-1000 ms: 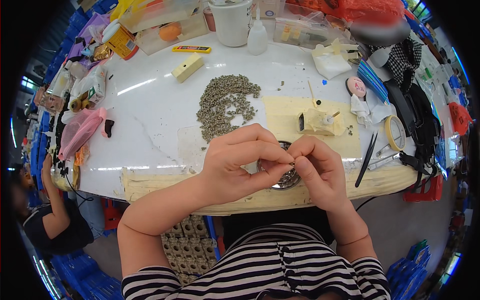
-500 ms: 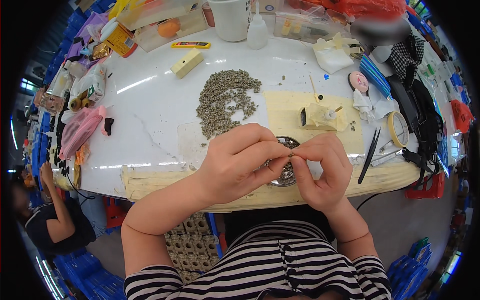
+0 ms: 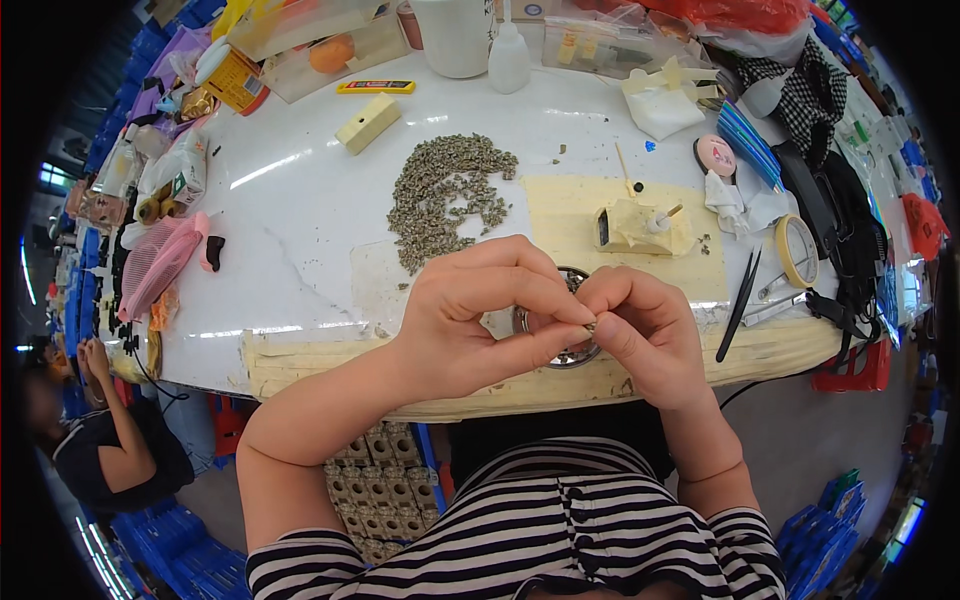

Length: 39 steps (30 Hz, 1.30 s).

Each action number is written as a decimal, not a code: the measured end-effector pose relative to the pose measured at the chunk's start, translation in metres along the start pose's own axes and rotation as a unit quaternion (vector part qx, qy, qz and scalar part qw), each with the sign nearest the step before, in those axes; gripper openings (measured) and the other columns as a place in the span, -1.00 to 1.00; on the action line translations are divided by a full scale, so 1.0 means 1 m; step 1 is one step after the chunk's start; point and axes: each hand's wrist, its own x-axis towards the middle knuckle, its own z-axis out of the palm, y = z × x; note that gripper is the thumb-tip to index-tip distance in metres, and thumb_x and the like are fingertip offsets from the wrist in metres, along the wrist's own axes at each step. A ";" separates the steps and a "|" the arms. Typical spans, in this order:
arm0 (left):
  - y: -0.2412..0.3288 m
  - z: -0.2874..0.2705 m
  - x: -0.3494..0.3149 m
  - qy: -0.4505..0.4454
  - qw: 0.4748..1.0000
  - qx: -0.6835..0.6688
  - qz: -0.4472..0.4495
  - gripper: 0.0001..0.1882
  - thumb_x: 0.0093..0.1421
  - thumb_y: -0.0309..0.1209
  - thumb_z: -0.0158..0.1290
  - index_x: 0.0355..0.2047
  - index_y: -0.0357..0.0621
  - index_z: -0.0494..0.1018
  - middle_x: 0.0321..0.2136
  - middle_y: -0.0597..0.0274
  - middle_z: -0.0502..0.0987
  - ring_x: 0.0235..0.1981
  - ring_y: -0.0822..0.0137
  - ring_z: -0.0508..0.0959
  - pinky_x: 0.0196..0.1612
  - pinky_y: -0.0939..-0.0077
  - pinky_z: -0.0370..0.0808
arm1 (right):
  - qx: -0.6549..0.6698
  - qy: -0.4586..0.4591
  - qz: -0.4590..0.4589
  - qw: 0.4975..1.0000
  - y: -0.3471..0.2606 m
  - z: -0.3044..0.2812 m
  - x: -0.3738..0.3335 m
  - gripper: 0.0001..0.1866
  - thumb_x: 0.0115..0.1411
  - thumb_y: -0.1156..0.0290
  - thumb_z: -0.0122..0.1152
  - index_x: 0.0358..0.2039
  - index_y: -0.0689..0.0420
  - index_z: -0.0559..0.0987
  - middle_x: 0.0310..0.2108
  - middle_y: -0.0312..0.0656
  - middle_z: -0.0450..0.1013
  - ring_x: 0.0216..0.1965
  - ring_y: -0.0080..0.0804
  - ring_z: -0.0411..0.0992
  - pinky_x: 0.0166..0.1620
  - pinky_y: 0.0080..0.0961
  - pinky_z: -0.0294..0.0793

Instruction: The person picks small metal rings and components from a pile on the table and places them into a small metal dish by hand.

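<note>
My left hand [image 3: 478, 318] and my right hand [image 3: 648, 338] meet above the table's near edge. Thumb and forefinger of each are pinched together around a tiny greyish metal part [image 3: 591, 327], whose exact kind is too small to make out. Below and behind my fingers is a round metal dish [image 3: 572, 358] with more small parts in it, largely covered by the hands. Beyond my left hand, a big pile of small grey-brown metal parts [image 3: 425, 185] is spread on the white tabletop.
A tape-wrapped block with a peg [image 3: 640, 228] stands on a taped patch. Black tweezers [image 3: 740, 305] and a tape roll [image 3: 797, 252] lie at right. Farther off are a cream block [image 3: 368, 124], a yellow cutter [image 3: 376, 87] and a squeeze bottle [image 3: 509, 60]. Another person [image 3: 120, 440] sits at left.
The pinched fingertips have shifted slightly right and nearer to me, and my left fingers have straightened. More of the dish's left side shows. The view has shifted slightly.
</note>
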 end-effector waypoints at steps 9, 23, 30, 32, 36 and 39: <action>0.002 0.007 0.002 0.039 0.980 0.181 0.077 -0.79 -0.04 -0.65 0.32 -0.35 -0.21 0.63 -0.45 0.22 0.56 -0.48 0.43 0.57 -0.46 0.62 0.49 | -0.135 0.090 -0.076 0.984 0.004 0.005 0.000 -0.97 0.25 0.56 0.21 -0.32 0.24 0.54 -0.38 -0.29 0.48 -0.34 -0.59 0.41 -0.21 -0.62 0.40; 0.003 0.008 0.002 0.040 0.988 0.150 0.025 -0.81 -0.04 -0.66 0.30 -0.38 -0.21 0.62 -0.48 0.24 0.56 -0.53 0.50 0.55 -0.49 0.65 0.47 | -0.353 0.111 -0.181 0.911 0.010 0.003 0.003 -0.93 0.17 0.55 0.26 -0.41 0.22 0.52 -0.45 -0.22 0.46 -0.41 -0.43 0.40 -0.31 -0.55 0.37; 0.004 0.002 0.002 0.013 0.998 0.041 -0.055 -0.83 0.00 -0.66 0.29 -0.36 -0.24 0.63 -0.43 0.21 0.58 -0.46 0.48 0.55 -0.38 0.63 0.47 | -0.116 0.035 -0.044 0.992 0.005 0.002 0.000 -0.88 0.38 0.45 0.06 -0.22 0.26 0.45 -0.34 -0.32 0.43 -0.28 -0.66 0.36 -0.14 -0.66 0.37; 0.006 0.001 0.002 0.008 0.998 0.023 -0.065 -0.83 0.01 -0.67 0.28 -0.35 -0.24 0.63 -0.42 0.20 0.57 -0.44 0.48 0.55 -0.35 0.63 0.46 | -0.095 0.033 -0.021 0.995 0.004 0.002 0.000 -0.87 0.39 0.44 0.06 -0.21 0.26 0.45 -0.32 -0.33 0.43 -0.26 -0.66 0.36 -0.13 -0.67 0.37; 0.000 0.000 0.000 -0.004 0.997 -0.014 -0.075 -0.82 0.01 -0.68 0.28 -0.34 -0.25 0.63 -0.39 0.17 0.56 -0.41 0.46 0.56 -0.32 0.62 0.47 | -0.050 0.022 0.004 0.999 0.002 0.000 -0.002 -0.85 0.39 0.42 0.08 -0.20 0.25 0.46 -0.30 -0.33 0.44 -0.27 -0.67 0.37 -0.14 -0.68 0.38; 0.000 0.000 0.000 -0.017 0.997 -0.029 -0.069 -0.81 0.00 -0.69 0.28 -0.34 -0.26 0.63 -0.37 0.16 0.56 -0.39 0.45 0.56 -0.31 0.61 0.47 | -0.003 0.006 0.017 1.000 0.000 -0.001 -0.002 -0.85 0.38 0.41 0.10 -0.20 0.25 0.48 -0.30 -0.32 0.45 -0.28 -0.67 0.40 -0.17 -0.67 0.41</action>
